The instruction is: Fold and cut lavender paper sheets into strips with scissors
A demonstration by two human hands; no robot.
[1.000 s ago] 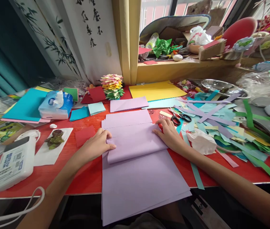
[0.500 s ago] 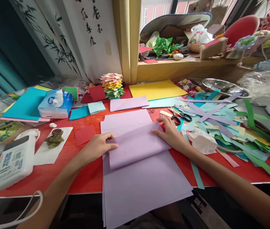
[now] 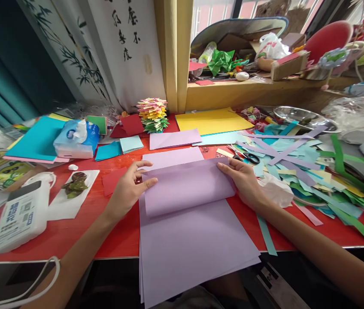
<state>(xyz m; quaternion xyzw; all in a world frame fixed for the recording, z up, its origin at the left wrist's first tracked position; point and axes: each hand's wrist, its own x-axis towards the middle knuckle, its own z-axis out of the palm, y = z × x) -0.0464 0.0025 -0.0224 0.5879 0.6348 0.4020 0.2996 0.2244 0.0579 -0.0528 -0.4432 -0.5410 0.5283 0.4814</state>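
Between my two hands is a sheet of purple paper [image 3: 188, 184], bent over on itself with a rounded fold toward me. My left hand [image 3: 130, 184] pinches its left corner between thumb and fingers. At the upper right corner, my right hand [image 3: 241, 176] grips the same sheet, thumb on top. Below it lies a stack of larger purple sheets [image 3: 195, 249], reaching past the table's front edge. Behind the held sheet rests a folded purple piece [image 3: 174, 158], partly covered.
Scissors [image 3: 249, 158] and a heap of paper strips [image 3: 294, 150] lie to the right. On the left are a tissue pack [image 3: 76, 139], a white device [image 3: 21, 216] and red paper [image 3: 113, 180]. A folded-paper stack [image 3: 153, 115] stands at the back.
Both hands have raised the purple sheet's far edge off the surface. My right hand has shifted right, from lying on the paper to gripping its corner.
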